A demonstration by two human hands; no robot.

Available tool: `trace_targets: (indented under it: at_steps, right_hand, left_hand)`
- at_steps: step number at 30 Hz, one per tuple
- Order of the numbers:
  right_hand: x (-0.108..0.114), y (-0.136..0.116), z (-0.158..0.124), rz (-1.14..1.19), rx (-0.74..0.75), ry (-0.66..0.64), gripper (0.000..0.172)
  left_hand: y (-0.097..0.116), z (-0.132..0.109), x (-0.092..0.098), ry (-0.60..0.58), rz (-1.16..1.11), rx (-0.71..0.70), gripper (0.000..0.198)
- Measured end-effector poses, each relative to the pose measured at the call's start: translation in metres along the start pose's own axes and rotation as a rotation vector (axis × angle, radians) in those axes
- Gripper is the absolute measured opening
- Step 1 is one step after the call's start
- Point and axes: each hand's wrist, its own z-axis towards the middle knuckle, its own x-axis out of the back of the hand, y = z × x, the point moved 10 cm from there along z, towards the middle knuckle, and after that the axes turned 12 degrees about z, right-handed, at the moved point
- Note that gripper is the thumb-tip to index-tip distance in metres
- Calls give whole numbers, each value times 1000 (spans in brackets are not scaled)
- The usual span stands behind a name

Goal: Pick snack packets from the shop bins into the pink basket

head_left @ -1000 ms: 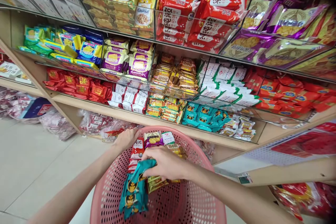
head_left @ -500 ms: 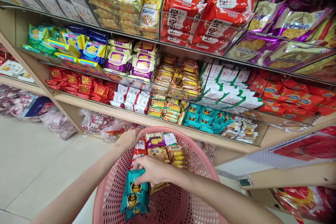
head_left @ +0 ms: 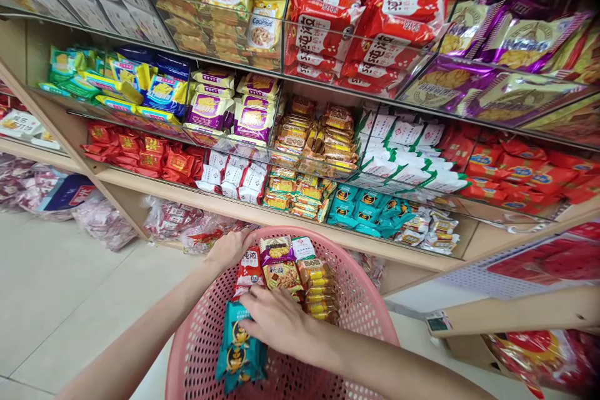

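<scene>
A pink perforated basket (head_left: 375, 319) stands below the shelves. My left hand (head_left: 230, 249) is closed on its upper left rim. Inside the basket, my right hand (head_left: 276, 319) is over the packets, with thumb and fingers apart beside the teal packets (head_left: 241, 350); its palm side is hidden. Above it lie a red packet (head_left: 249, 265), a purple-and-cream packet (head_left: 277, 250) and a brown cookie packet (head_left: 283, 276). To their right are a white-and-green packet (head_left: 304, 247) and a stack of yellow-brown packets (head_left: 319, 287).
Shelves (head_left: 154, 182) full of wrapped snacks in glass compartments rise behind the basket. Bagged goods (head_left: 104, 222) lie on the tiled floor (head_left: 60, 281) at left. A wooden ledge (head_left: 520, 312) with a small label juts in at right.
My right hand has shifted slightly right and down, its fingers drawn back from the teal packets. More of the packets above it shows. My left hand stays on the rim.
</scene>
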Motion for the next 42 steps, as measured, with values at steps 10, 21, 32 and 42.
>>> trace_targets:
  at_steps: [10,21,32,42]
  right_hand:
    - [-8,-4,-6,-111,1,85,38]
    - [-10,-10,-13,-179,51,141,48]
    - [158,116,-66,-260,-179,673,39]
    - [187,240,-76,-563,-518,602,45]
  left_hand:
    - [0,2,-4,17,36,-17,49]
    - [0,0,0,0,30,-14,48]
    - [-1,3,-1,-4,1,-35,51]
    - [-5,8,-8,11,-41,-40,50]
